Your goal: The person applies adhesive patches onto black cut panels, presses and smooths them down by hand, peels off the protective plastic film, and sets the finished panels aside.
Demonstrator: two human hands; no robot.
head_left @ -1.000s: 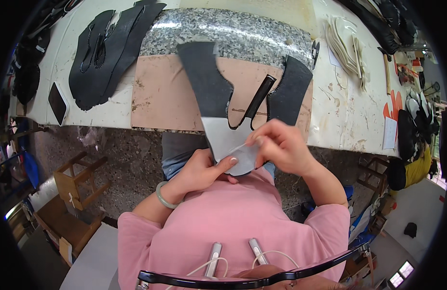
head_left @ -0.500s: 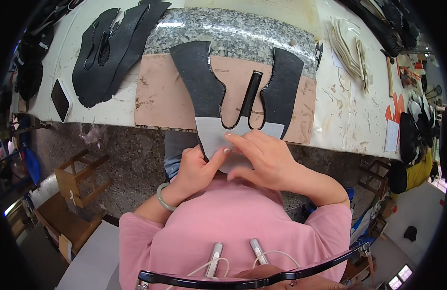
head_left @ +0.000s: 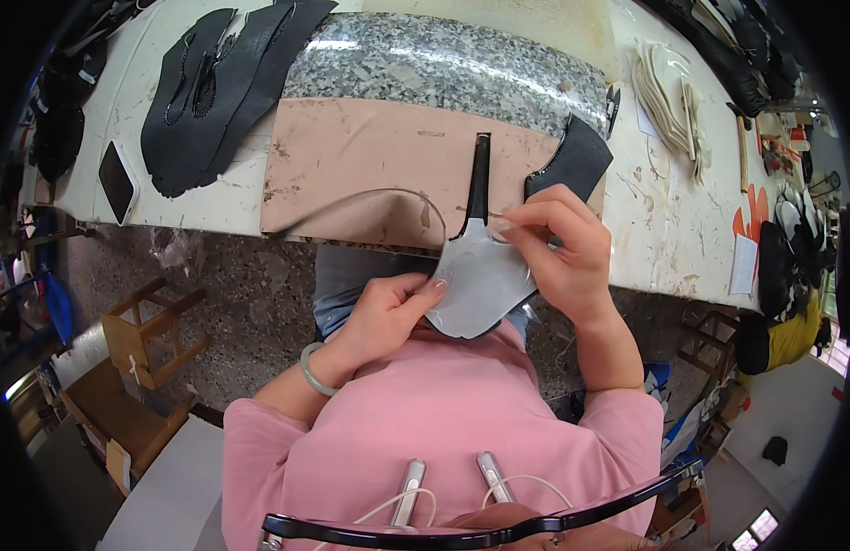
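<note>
A black shoe upper is held over the table's front edge, its wide end toward my body. A pale grey patch covers that end, and a narrow black strip points away from it. My left hand grips the left edge, thumb on top and fingers underneath. At the upper right edge of the patch, my right hand has thumb and forefinger pinched together. Whether they hold the patch's rim or something thinner is unclear. The upper's left wing shows only as a thin, blurred curve.
A pinkish board lies before a speckled stone slab. Black cut pieces and a phone are on the left. Cream-coloured pieces are stacked at right. A wooden stool stands on the floor.
The upper has tilted, so its left wing turned from flat to edge-on. My right hand has moved right and away from me, from lying over the patch to pinching at its edge.
</note>
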